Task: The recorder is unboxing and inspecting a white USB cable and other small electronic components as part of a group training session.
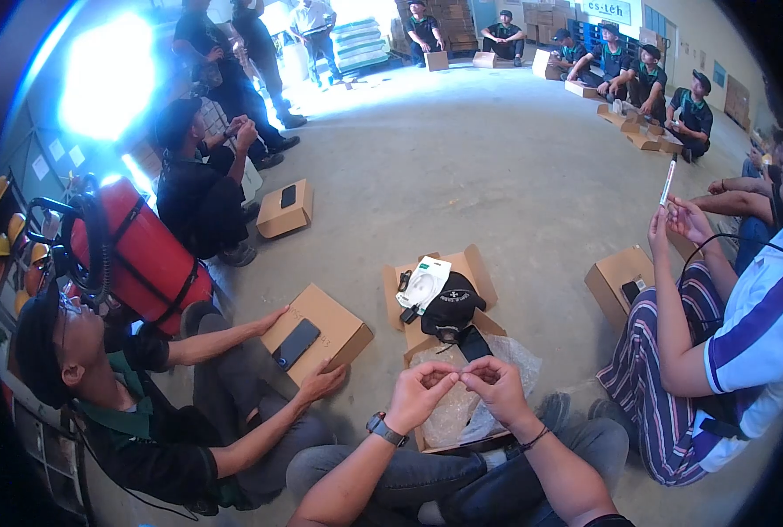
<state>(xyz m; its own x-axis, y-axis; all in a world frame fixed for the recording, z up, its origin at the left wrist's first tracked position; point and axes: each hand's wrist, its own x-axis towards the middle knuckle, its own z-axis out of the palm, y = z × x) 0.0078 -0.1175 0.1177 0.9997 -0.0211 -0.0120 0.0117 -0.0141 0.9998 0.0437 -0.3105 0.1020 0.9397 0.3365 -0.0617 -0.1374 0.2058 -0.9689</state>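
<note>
My left hand (420, 397) and my right hand (500, 395) meet above an open cardboard box (398, 362), thumbs and forefingers pinched together. Whatever lies between the fingertips, if anything, is too small to make out. A watch (385, 429) is on my left wrist and a thin dark band (536, 439) on my right. Under and behind the hands, clear bubble wrap (449, 422) fills the near part of the box. Beyond the fingertips sits a black cap (455, 303) with a white emblem. Against it leans a white packet with a coiled white cable (423, 285).
To my left, a seated person holds a closed cardboard box (349, 335) with a phone (296, 343) on top. On my right, another person lifts a white pen-like stick (668, 182) near a box (618, 279). A red cylindrical pack (141, 250) stands at left. Several people sit around the concrete floor (391, 176).
</note>
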